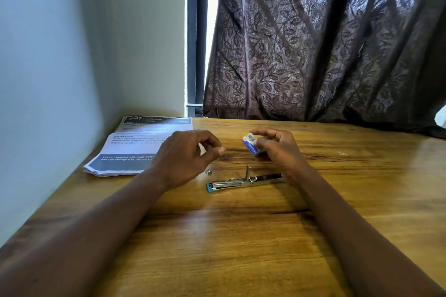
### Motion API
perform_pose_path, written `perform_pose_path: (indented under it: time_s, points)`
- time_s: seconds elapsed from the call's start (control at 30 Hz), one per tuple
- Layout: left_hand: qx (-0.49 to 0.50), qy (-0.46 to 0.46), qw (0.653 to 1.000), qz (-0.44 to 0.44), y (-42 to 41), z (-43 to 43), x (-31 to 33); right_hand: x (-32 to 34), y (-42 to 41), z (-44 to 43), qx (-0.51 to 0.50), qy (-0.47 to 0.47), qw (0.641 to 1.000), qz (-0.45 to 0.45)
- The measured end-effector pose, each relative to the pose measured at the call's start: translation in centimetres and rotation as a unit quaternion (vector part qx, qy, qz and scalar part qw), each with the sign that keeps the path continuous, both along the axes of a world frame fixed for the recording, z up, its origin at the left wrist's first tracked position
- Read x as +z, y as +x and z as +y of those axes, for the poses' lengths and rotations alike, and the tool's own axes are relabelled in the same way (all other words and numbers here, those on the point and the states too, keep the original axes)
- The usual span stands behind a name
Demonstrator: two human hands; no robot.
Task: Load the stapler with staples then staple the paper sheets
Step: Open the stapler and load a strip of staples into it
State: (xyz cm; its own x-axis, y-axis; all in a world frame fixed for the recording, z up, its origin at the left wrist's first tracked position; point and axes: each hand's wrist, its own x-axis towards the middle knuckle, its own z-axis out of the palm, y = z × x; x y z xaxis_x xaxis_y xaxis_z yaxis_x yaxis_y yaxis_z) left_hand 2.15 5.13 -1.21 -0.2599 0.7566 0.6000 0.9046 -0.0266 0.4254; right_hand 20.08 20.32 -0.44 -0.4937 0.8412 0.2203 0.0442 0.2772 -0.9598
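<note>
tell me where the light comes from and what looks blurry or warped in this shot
Head view: daylight enters through the window gap, blown out to white, backlighting the curtain; a sheen lies on the table at far right. Head view: the wide lens bows the wall and table edges; the stapler is fairly sharp, small print on the paper sheets smeared, the forearms soft.

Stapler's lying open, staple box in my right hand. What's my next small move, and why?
Probably lower the left hand to pinch the loose staple strip lying beside the stapler and set it in the open channel; the right hand is busy gripping the staple box.
</note>
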Motion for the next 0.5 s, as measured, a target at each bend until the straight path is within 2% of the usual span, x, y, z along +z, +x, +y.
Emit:
perform_pose_path:
  time_s: [0.1,0.23,0.5]
  points:
    - [0.014,-0.015,0.999,0.028,-0.4,0.0,0.0,-0.5,0.4,0.4,-0.055,0.113,0.983,-0.135]
    - [0.005,-0.024,0.999,0.025,-0.8,0.1,-0.3,-0.6,0.4,0.4,-0.091,0.204,0.947,-0.229]
    - [-0.021,-0.072,0.995,0.062,-1.4,0.6,-0.6,-0.9,1.0,1.8,-0.098,0.250,0.884,-0.384]
